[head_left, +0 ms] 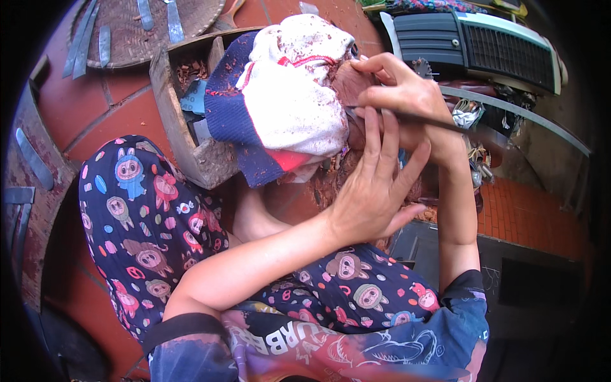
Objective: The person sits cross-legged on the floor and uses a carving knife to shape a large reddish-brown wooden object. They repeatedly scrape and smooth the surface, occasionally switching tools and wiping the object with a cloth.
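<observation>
The reddish-brown wooden piece (349, 86) sits propped up in front of me above my knee, half hidden under a white cloth (299, 95) that is spotted with red dust and backed by a dark blue cloth (232, 118). What shows of the wood is a rounded, dull, unpolished surface, and I cannot make out much of its shape because my own hands cover most of it. Judging from the red chips and dust around it, I would say some cutting is done, but the surface looks rough and I think plenty is left. My right hand (404, 95) is closed around a thin dark tool (414, 118), fingers pinched on its shaft with the end laid against the wood. My left hand (372, 188) holds nothing; its fingers are spread and rest over the tool and the lower part of the piece, steadying it. Just to the left stands a worn wooden block (184, 137), and beyond it a round woven tray (127, 35) carrying flat metal blades (173, 20). To the right lies a grey grille-fronted housing (484, 48) on the red tiled floor (534, 216).
</observation>
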Action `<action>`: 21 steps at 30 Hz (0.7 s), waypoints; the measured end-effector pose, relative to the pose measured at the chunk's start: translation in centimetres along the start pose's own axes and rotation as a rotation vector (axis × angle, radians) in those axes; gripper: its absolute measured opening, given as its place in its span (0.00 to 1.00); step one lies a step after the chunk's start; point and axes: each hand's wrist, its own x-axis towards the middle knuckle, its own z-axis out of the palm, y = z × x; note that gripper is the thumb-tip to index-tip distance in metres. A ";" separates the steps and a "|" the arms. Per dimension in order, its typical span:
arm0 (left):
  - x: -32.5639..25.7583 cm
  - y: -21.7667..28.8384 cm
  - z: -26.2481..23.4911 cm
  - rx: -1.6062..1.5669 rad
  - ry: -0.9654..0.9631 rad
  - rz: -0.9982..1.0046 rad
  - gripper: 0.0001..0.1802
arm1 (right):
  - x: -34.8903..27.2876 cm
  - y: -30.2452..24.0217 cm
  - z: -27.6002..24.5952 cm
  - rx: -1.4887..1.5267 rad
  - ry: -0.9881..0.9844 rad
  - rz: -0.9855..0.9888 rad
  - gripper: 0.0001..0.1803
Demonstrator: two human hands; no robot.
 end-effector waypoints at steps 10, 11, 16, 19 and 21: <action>0.3 -1.5 -0.1 0.064 0.024 0.043 0.59 | 1.2 0.5 0.4 0.018 0.016 -0.033 0.11; 0.7 -1.7 -0.1 0.061 0.073 0.058 0.60 | 1.1 0.3 0.2 0.053 0.016 -0.002 0.11; 1.7 -1.8 -0.7 0.046 0.070 0.101 0.59 | 1.2 0.4 -1.4 0.106 -0.052 0.051 0.09; 0.8 -1.5 -0.4 0.049 0.067 0.044 0.59 | 1.2 0.4 -0.3 -0.043 -0.032 -0.081 0.11; 0.8 -1.1 -0.3 0.003 0.100 0.041 0.59 | 1.2 -0.1 -0.6 0.050 -0.057 0.045 0.11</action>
